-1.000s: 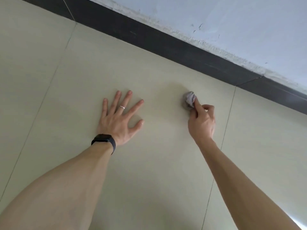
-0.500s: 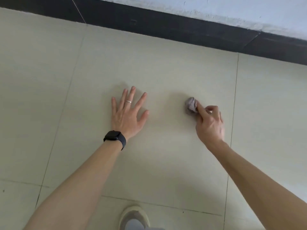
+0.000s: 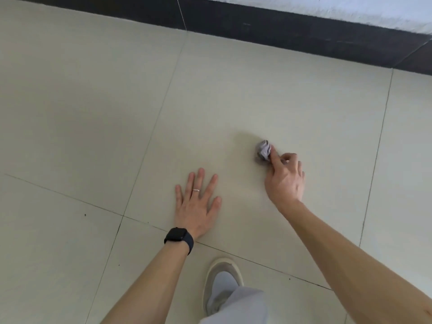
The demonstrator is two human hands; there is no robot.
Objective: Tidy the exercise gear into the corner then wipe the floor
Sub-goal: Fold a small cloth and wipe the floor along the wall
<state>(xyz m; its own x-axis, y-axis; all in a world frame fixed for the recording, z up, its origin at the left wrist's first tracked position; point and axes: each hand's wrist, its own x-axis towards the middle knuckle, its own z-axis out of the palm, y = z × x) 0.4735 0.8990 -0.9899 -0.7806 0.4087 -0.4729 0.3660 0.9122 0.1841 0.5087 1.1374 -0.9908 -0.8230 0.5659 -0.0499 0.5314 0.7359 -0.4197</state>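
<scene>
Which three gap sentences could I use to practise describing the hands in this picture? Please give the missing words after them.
1. The black watch sits on the ____ wrist.
2. The right hand pinches the crumpled cloth against the ____.
3. The left hand lies flat with fingers spread, holding ____.
Missing words: left, floor, nothing.

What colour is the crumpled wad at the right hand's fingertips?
Pale greyish-lilac wad, gripped by right hand; head view.
</scene>
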